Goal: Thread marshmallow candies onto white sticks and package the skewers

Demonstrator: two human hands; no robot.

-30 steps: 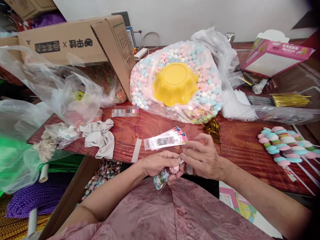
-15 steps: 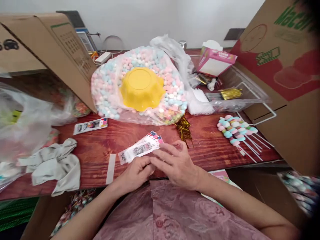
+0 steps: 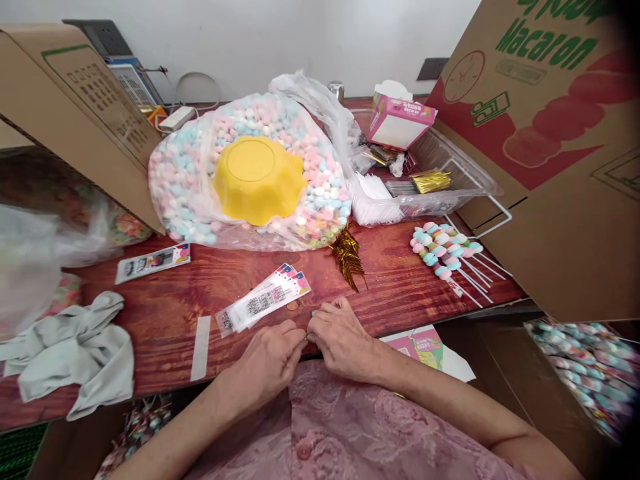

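Note:
At the table's front edge my left hand (image 3: 270,357) and my right hand (image 3: 345,339) meet, fingertips pinched together. Whatever lies between them is hidden or too small to name. Just beyond, a fanned stack of printed clear plastic sleeves (image 3: 267,299) rests on the red-brown wooden table (image 3: 390,293). Right of the sleeves lies a bundle of gold twist ties (image 3: 349,260). A large clear bag of pastel marshmallows (image 3: 187,180) sits behind, with an upturned yellow bowl (image 3: 257,180) on top. Marshmallow skewers (image 3: 443,247) lie to the right.
Cardboard boxes stand at left (image 3: 95,113) and right (image 3: 560,220). A clear plastic bin (image 3: 425,207) holds gold ties and a pink carton (image 3: 400,123). Left are a grey cloth (image 3: 85,353), a single sleeve (image 3: 153,263) and a pale strip (image 3: 201,348).
My right hand's fingers, spread out over the sleeves' near end before, have curled in and drawn back toward my left fingertips. The view has shifted to the right.

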